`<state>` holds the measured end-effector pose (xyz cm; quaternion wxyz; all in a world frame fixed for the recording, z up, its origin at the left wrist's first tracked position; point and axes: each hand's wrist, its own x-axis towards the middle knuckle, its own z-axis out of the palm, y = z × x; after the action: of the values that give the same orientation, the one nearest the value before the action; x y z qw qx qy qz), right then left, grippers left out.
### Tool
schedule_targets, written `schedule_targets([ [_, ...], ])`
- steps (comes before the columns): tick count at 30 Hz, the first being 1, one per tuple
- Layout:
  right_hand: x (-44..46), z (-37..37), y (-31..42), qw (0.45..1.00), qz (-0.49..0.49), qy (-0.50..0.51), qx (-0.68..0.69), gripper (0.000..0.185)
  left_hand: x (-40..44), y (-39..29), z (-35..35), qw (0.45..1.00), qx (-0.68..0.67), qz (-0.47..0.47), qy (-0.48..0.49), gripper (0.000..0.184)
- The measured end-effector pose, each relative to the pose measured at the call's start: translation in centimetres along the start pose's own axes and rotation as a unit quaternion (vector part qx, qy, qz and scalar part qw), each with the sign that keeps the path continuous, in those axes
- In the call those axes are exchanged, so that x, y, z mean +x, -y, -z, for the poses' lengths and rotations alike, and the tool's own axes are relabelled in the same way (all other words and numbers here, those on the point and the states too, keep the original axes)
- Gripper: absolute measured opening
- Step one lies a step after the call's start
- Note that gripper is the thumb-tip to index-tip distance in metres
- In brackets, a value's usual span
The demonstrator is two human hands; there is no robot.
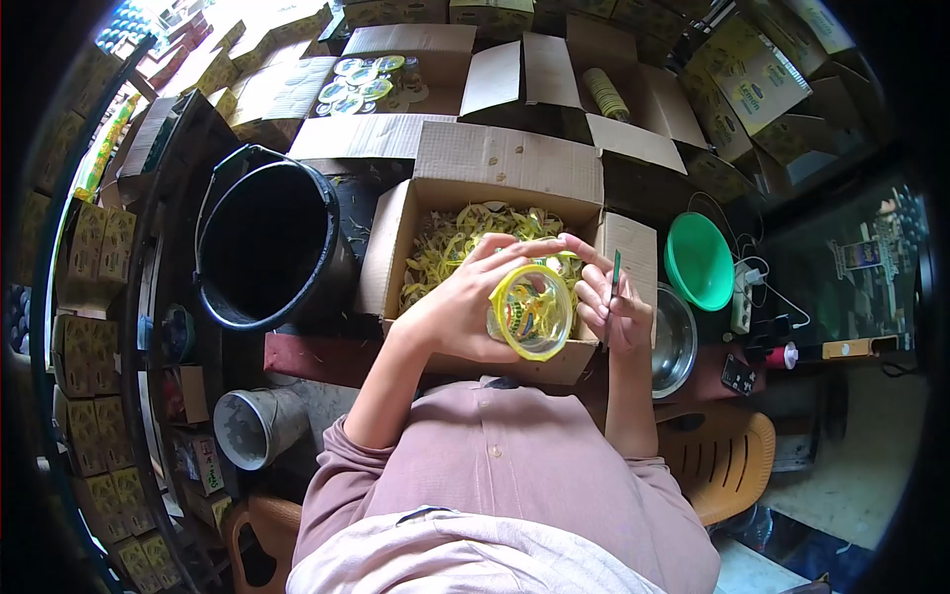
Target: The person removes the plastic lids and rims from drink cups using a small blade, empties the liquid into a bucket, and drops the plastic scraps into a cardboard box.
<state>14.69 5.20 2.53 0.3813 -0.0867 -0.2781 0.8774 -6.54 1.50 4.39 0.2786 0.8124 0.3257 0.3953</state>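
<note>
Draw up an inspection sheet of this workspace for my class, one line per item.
Surface: dark tabletop, partly covered by an open carton.
Job's things: clear cup with yellow rim; thin tool, partly green; yellow scraps in the carton.
Clutter: black bucket at left, green bowl at right.
Hands: left hand holds the cup; right hand holds the tool.
Cables: white cable right of the bowl.
Surroundings: stacked boxes at left, orange chair at lower right.

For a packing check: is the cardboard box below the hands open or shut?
Open. The box has flaps spread outward, and yellow strips show inside it.
</note>
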Motion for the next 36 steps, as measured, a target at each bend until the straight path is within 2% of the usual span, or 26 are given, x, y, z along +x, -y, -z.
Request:
schedule_targets([
  [1, 0.0, -0.1, -0.1, 1.0, -0.001, -0.004, 0.0, 0.086, 0.0, 0.2, -0.2, 1.0, 0.006, -0.006, 0.01, 0.058],
  [4, 0.0, -0.2, -0.2, 1.0, -0.004, -0.015, 0.002, 0.086, -0.3, 0.9, -0.5, 0.998, 0.031, 0.052, 0.026, 0.058],
  [8, -0.1, 0.3, -0.3, 1.0, -0.003, -0.015, 0.023, 0.09, -1.4, 1.6, 0.0, 0.993, 0.056, 0.102, 0.011, 0.059],
  [11, -0.1, 0.3, -0.4, 0.999, 0.004, -0.036, -0.017, 0.072, -0.9, 0.9, 0.6, 0.993, -0.005, 0.118, 0.006, 0.058],
  [12, -0.1, 0.6, -0.8, 0.987, 0.057, -0.101, -0.115, 0.062, -1.0, 1.1, 0.5, 0.992, -0.013, 0.127, -0.009, 0.057],
  [14, 0.0, 1.3, -1.8, 0.912, 0.164, -0.224, -0.303, 0.043, -1.2, 1.2, 0.0, 0.987, -0.088, 0.114, -0.074, 0.062],
  [15, 0.1, 0.8, -1.9, 0.888, 0.202, -0.224, -0.348, 0.036, -1.2, 1.1, -0.2, 0.981, -0.125, 0.104, -0.105, 0.064],
  [18, 0.4, -1.9, -1.9, 0.806, 0.301, -0.212, -0.464, 0.02, -0.7, 0.5, -1.2, 0.973, -0.086, 0.075, -0.199, 0.07],
  [19, 0.5, -2.9, -1.9, 0.772, 0.33, -0.196, -0.506, 0.02, -0.7, 0.3, -1.6, 0.965, -0.084, 0.074, -0.238, 0.072],
  [22, 0.9, -6.0, -2.0, 0.674, 0.416, -0.15, -0.592, 0.019, -0.8, 0.0, -2.1, 0.957, -0.104, 0.041, -0.266, 0.077],
  [26, 0.5, -6.6, -3.1, 0.617, 0.478, -0.169, -0.602, 0.02, -1.7, -0.3, -2.8, 0.952, -0.083, 0.043, -0.293, 0.08],
  [29, 0.4, -7.4, -3.4, 0.606, 0.503, -0.141, -0.6, 0.018, -2.2, 0.0, -3.2, 0.947, -0.082, 0.048, -0.306, 0.084],
  [30, 0.5, -7.4, -3.4, 0.585, 0.515, -0.134, -0.612, 0.018, -2.1, -0.2, -3.1, 0.947, -0.085, 0.044, -0.307, 0.085],
  [36, 0.6, -7.3, -3.7, 0.582, 0.512, -0.145, -0.615, 0.02, -2.2, -0.3, -3.3, 0.958, 0.007, 0.038, -0.285, 0.088],
])
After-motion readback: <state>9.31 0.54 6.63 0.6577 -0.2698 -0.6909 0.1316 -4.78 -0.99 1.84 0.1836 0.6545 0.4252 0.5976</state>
